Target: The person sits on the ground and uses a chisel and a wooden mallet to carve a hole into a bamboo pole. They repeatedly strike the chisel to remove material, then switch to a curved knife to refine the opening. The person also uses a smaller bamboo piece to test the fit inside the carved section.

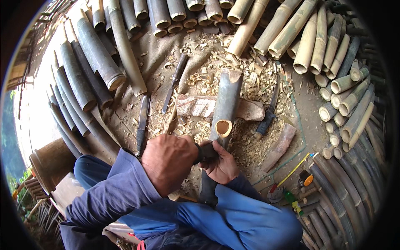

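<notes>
One bamboo tube (pixel 227 98) lay across a wood block (pixel 193 106); the left hand (pixel 168 161) clenched a dark tool (pixel 209 151), the right hand (pixel 223 165) grasping its far end. Probably mid-carving; the next cut likely needed steadiness.

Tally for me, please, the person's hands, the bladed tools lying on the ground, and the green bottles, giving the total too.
Hands: 2
Bladed tools on the ground: 3
Green bottle: 1
Total: 6
</notes>
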The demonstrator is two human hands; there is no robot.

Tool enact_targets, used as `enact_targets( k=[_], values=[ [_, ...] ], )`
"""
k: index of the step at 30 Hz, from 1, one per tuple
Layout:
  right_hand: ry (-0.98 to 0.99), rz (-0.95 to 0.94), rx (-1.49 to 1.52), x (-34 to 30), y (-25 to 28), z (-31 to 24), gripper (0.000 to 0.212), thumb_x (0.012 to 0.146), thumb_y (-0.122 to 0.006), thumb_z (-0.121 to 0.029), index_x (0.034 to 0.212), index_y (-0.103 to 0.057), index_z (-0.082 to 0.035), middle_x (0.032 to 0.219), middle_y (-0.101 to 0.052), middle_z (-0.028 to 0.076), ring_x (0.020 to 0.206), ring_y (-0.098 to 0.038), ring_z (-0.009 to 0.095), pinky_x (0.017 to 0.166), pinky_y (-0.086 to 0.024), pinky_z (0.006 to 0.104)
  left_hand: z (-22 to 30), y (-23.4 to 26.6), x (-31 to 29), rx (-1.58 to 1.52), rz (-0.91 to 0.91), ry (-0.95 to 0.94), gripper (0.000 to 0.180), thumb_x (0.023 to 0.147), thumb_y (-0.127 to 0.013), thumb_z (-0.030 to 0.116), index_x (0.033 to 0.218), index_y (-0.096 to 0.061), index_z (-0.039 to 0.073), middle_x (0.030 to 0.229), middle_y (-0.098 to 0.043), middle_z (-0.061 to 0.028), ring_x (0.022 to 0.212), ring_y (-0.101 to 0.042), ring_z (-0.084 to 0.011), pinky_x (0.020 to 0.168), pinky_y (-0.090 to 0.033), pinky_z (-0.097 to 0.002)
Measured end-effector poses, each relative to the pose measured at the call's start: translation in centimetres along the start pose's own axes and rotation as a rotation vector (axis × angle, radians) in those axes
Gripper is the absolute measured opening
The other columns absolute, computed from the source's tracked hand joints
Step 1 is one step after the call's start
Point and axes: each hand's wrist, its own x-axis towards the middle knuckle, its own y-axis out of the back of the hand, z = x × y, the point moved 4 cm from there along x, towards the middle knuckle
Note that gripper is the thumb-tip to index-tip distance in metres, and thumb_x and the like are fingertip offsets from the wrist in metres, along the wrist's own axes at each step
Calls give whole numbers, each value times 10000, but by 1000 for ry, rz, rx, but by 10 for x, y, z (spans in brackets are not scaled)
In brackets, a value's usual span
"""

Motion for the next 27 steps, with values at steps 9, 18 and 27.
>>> enact_targets(
  k=[9, 18, 27],
  values=[
    [-237, 409, -1085, -19, -3, -83, 281, 974, -536, -257, 985, -630, 7, 841, -712, 150, 575, -670, 215, 465, -543, 299, 96, -189, 5, -1026, 101, 412, 606, 754, -743, 149, 1190, -450, -154, 815, -659, -350, 751, -681, -485, 718, -568, -529],
    [-82, 437, -1070, 9, -18, -46, 247, 983, -521, -223, 1044, -549, 14, 854, -691, 142, 606, -656, 195, 487, -561, 310, 42, -214, -13, -1642, 273, 327, 511, 711, -858, 148, 1132, -635, -35, 962, -720, -128, 819, -651, -154, 787, -538, -336],
    [48, 241, -285, 9, -38, -40, 212, 994, -475, -227, 1091, -562, -60, 1102, -674, 152, 858, -689, 231, 700, -584, 344, -15, -45, -7, -286, 210, 312, 247, 656, -732, 154, 833, -655, 0, 669, -657, -195, 642, -678, -366, 629, -538, -460]
  ],
)
